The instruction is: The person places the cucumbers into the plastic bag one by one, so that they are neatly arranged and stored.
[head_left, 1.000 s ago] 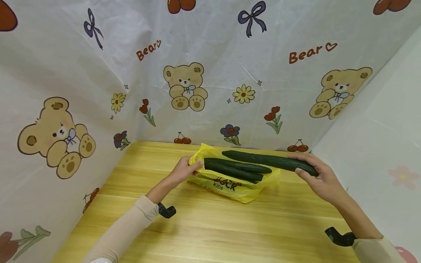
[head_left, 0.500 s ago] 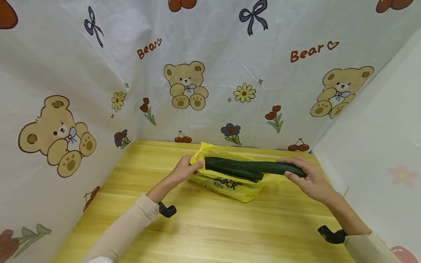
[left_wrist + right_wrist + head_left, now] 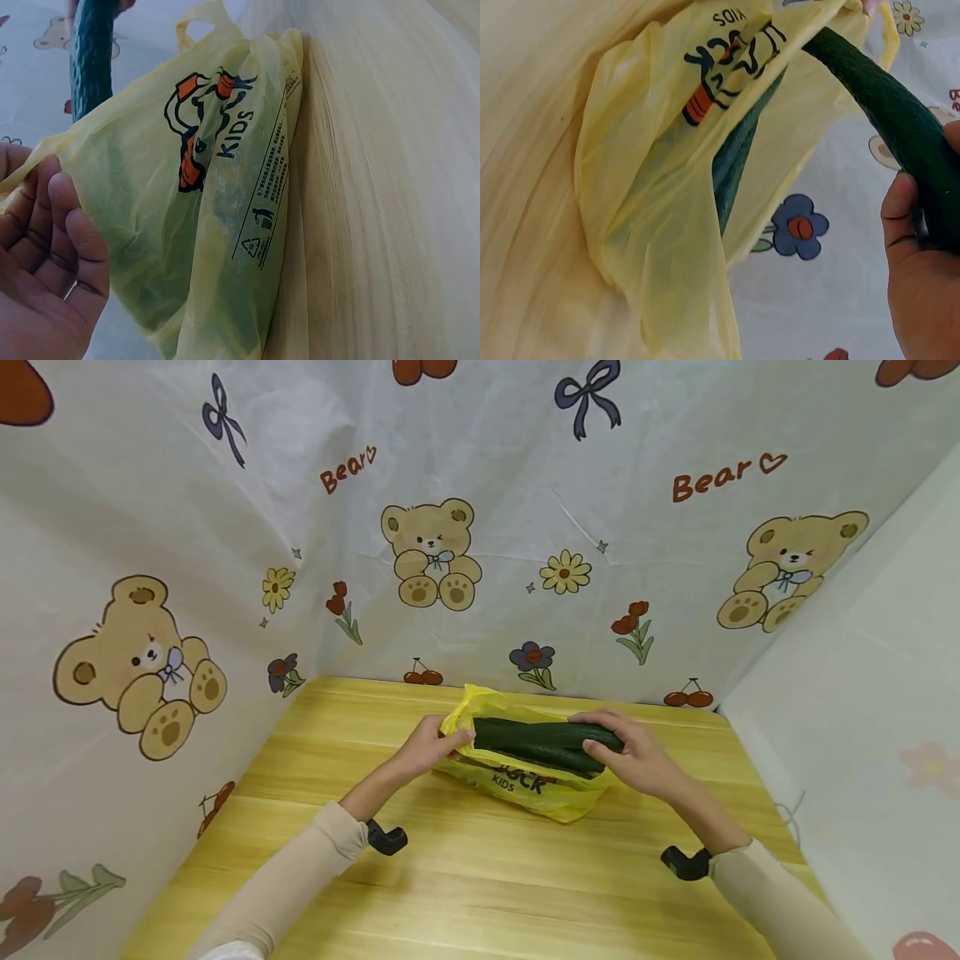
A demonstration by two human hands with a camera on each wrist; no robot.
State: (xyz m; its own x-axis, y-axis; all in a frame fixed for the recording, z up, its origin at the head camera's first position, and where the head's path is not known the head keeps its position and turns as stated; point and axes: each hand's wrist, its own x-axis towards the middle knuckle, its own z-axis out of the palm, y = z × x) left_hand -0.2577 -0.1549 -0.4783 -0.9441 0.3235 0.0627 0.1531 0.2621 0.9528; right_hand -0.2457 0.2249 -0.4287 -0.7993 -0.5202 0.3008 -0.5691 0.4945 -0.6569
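Observation:
A yellow plastic bag [image 3: 566,802] with printed lettering lies on its side on the table, its mouth facing up. My left hand [image 3: 423,752] pinches the bag's left rim between thumb and fingers; the left wrist view shows the bag's thin film [image 3: 142,225] stretched from those fingers. My right hand [image 3: 637,756] grips the right end of a long dark green cucumber [image 3: 536,735], thumb on the near side. Its far end is inside the bag's opening, above another cucumber [image 3: 558,758]. In the right wrist view a cucumber [image 3: 739,157] shows through the opening.
The wood-grain table [image 3: 480,893] extends in front of the bag. Behind it rises a white sheet [image 3: 502,527] printed with bears and flowers. At right stands a white wall [image 3: 862,693], with a thin pale cord [image 3: 793,818] near the table edge.
My right hand has moved left, carrying the cucumber from above the bag's right side into its opening, over the cucumbers there. My left hand keeps its hold on the rim.

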